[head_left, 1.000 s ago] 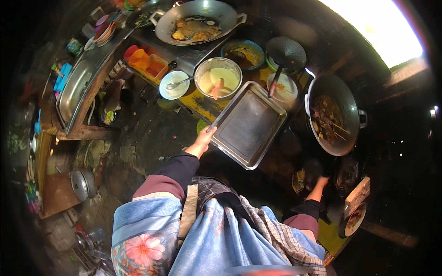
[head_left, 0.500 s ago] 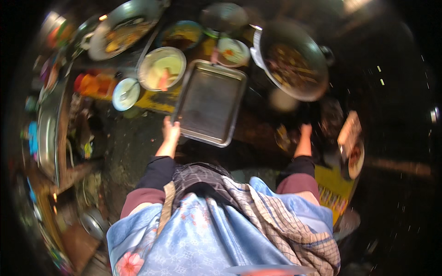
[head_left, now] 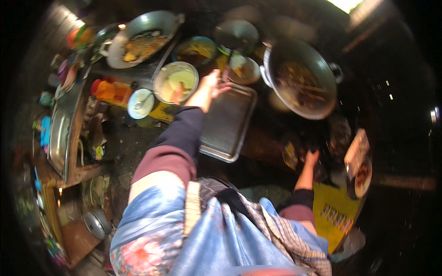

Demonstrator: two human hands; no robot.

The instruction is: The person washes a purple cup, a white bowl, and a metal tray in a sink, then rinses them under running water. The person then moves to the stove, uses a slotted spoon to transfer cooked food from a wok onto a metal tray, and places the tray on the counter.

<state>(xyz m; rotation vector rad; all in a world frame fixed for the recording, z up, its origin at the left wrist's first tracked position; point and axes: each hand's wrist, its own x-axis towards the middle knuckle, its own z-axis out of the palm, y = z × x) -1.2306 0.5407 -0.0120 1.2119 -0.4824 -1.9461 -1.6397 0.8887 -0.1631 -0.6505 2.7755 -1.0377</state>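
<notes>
My left arm stretches forward over the left side of a rectangular metal tray. My left hand is over the tray's far left corner, fingers apart, close to a pinkish handle that leans by a small bowl with some reddish food. Just left of that hand stands a bowl of pale yellow batter with an orange-pink utensil in it. My right hand is low on the right, beside a small yellow packet-like item; its fingers are blurred against dark things.
A large wok with brown food and long sticks stands at the far right. Another wok holds fried food at the far left. Nearby are a small white bowl with a spoon, orange-red containers and a wooden shelf.
My left hand has left the tray's near left edge and reached forward to its far corner. My right hand sits lower in view. The whole view has shifted slightly.
</notes>
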